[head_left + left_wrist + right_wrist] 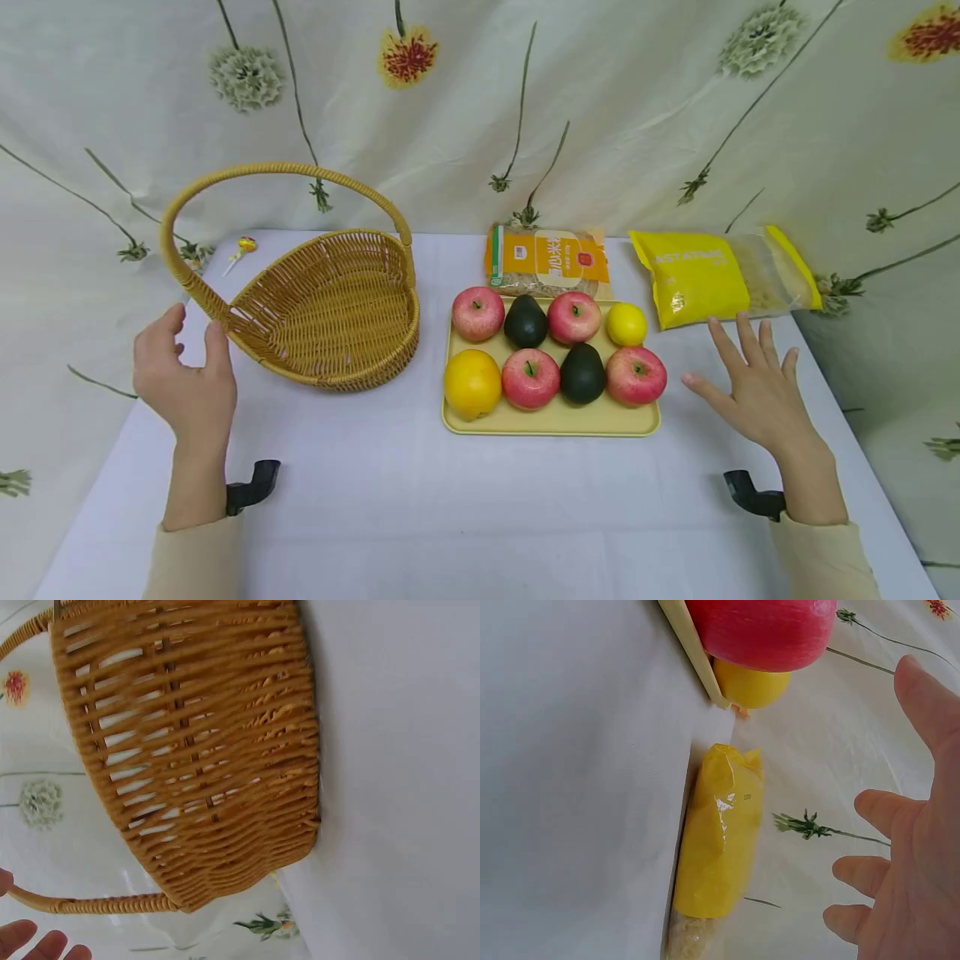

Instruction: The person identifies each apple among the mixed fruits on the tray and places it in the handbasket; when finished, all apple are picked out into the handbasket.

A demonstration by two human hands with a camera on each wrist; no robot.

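Note:
A wicker basket with a tall arched handle sits at the left of the table. My left hand is raised beside its left side, thumb and fingers apart, close to the foot of the handle. Fingertips of that hand show at the lower left of the left wrist view, near the handle. On the right, my right hand is spread, palm down, just in front of a yellow bag with a clear end. It holds nothing; in the right wrist view its fingers point toward the bag.
A pale yellow tray holds several red apples, two avocados, an orange and a lemon. Behind it lies an orange-and-clear packet. A lollipop lies behind the basket. Flowered cloth hangs at the back.

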